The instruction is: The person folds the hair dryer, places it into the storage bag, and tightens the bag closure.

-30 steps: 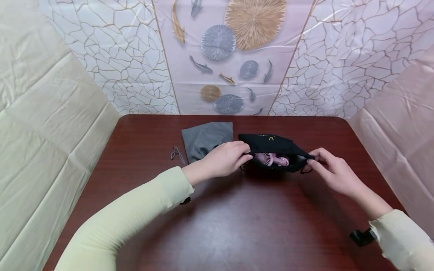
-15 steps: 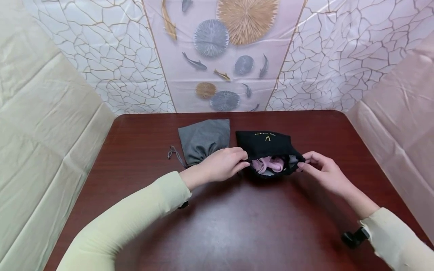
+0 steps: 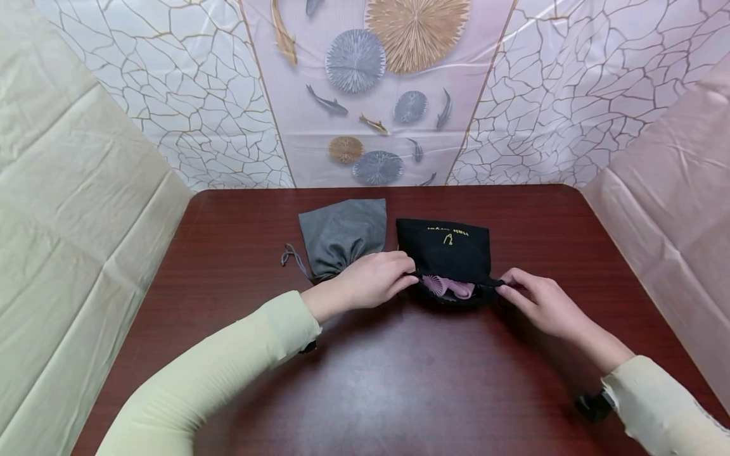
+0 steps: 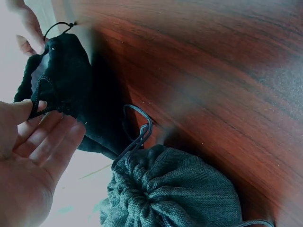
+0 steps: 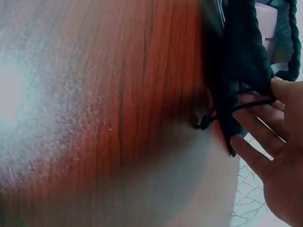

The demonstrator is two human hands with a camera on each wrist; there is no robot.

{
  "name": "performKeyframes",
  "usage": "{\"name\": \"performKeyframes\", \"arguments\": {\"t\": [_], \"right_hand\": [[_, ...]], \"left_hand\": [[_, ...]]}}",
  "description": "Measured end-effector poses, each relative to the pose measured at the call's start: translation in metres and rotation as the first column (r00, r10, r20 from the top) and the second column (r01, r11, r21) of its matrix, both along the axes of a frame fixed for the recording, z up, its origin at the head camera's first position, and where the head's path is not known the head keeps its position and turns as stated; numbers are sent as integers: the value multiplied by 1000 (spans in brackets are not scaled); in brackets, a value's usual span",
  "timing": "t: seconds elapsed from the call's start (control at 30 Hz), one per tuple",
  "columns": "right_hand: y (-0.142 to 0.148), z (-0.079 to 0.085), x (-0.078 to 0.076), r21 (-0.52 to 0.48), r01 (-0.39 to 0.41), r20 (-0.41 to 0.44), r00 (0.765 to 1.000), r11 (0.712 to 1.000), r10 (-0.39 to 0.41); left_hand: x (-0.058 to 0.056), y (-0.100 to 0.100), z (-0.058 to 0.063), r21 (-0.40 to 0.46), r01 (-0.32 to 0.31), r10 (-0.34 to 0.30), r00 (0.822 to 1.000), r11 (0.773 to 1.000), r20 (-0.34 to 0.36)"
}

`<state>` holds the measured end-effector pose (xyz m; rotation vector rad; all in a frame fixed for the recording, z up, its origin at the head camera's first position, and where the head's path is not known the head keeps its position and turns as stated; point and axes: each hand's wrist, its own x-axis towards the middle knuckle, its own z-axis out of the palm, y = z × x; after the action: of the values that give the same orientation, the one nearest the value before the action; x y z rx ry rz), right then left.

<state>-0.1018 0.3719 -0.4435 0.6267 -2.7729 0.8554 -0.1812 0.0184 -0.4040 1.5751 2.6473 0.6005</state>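
A black drawstring bag (image 3: 445, 250) with yellow print lies on the table, its mouth toward the person and partly open. Inside the mouth shows a pink handheld fan (image 3: 450, 287), partly covered by the cloth. My left hand (image 3: 373, 278) pinches the left corner of the mouth between thumb and fingers. At the opposite corner my right hand (image 3: 538, 301) pinches the rim near the cord. In the left wrist view a loop of black cord (image 4: 43, 90) stands by the thumb. The right wrist view has a knotted black cord (image 5: 236, 105) hanging beside the fingers.
A grey drawstring bag (image 3: 345, 234), gathered at its neck, lies left of the black one, partly behind the left hand. Its grey cord (image 3: 293, 254) trails to the left. The dark red table (image 3: 365, 380) meets patterned cloth walls (image 3: 228, 95) at the back and sides.
Both hands have lowered the bag's mouth toward the person, and the bag now lies flatter with its print in fuller view. The mouth has narrowed, covering more of the fan.
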Motion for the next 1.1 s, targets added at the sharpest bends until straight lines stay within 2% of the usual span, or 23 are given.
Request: {"name": "performKeyframes", "arguments": {"t": [0.17, 0.27, 0.37, 0.47, 0.53, 0.63, 0.7, 0.77, 0.83, 0.9, 1.1], "right_hand": [[2, -2, 2, -111, 36, 165, 986, 993, -17], [4, -2, 2, -164, 51, 228, 974, 985, -12], [5, 1, 3, -182, 64, 263, 965, 981, -14], [4, 8, 6, -129, 74, 257, 966, 989, -39], [5, 14, 8, -70, 42, 209, 978, 997, -26], [6, 21, 9, 59, -56, 48, 997, 997, 53], [8, 27, 8, 159, -118, -91, 987, 980, 133], [9, 34, 5, 246, -144, -217, 956, 958, 200], [10, 42, 2, 293, -140, -303, 925, 946, 230], [12, 51, -1, 303, -114, -359, 906, 946, 224], [23, 71, -8, 299, -14, -416, 898, 954, 144]], "left_hand": [[2, -2, 0, -19, -5, 5, 1000, 1000, 7], [2, -4, 0, -23, -8, 8, 1000, 1000, 1], [2, -6, 0, -22, -10, 10, 1000, 1000, -6], [1, -8, 1, -27, -22, 21, 1000, 999, -16], [0, -9, 1, -35, -33, 32, 999, 999, -24], [-2, -10, 4, -46, -41, 40, 999, 998, -29], [-4, -11, 7, -56, -44, 42, 998, 997, -38], [-5, -12, 11, -62, -49, 47, 998, 997, -44], [-7, -13, 16, -59, -61, 58, 997, 996, -60], [-10, -14, 21, -40, -73, 70, 995, 997, -73], [-17, -23, 39, 25, -75, 77, 992, 997, -98]]}}
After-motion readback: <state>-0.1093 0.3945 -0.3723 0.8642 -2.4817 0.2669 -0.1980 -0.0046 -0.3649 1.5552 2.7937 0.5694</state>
